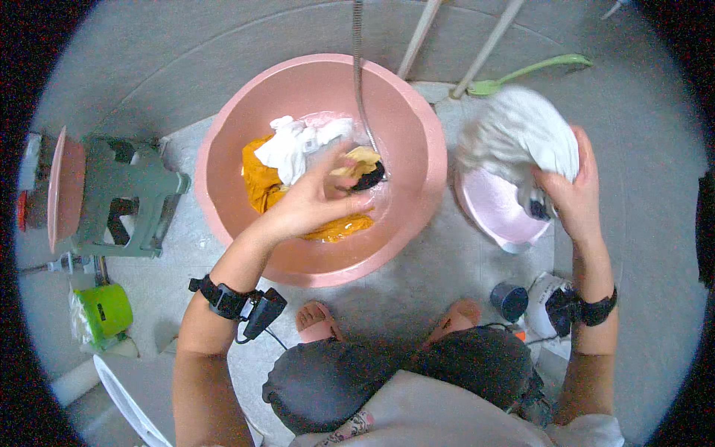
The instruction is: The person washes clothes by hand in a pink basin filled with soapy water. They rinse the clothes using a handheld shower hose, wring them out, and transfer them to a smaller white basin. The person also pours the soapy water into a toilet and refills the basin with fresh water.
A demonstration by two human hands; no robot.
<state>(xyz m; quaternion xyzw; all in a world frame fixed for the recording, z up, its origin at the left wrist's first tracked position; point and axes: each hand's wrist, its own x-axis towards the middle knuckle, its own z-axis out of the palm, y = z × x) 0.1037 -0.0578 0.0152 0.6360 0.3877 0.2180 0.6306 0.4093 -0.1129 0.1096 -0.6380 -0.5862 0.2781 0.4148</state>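
Observation:
My right hand point(572, 184) grips a bunched white cloth point(516, 128), blurred by motion. This cloth hangs over a small lavender basin point(494, 198) and covers part of it. Over the large pink basin point(433, 162), my left hand point(321, 198) has its thumb and fingers spread and appears to hold nothing. Just past those fingers are a pale yellow cloth point(360, 159) and a black piece point(370, 177); whether the fingers touch them is unclear. Inside the pink basin also lie a white garment point(290, 148) and wet mustard-yellow fabric point(258, 173).
A metal shower hose point(357, 67) hangs into the pink basin. Two pale pipes point(486, 47) and a green long-handled tool point(525, 72) are behind. A grey-green stool point(131, 195) stands left, above a bright green bin point(103, 313). A dark cup point(509, 302) sits near my right foot.

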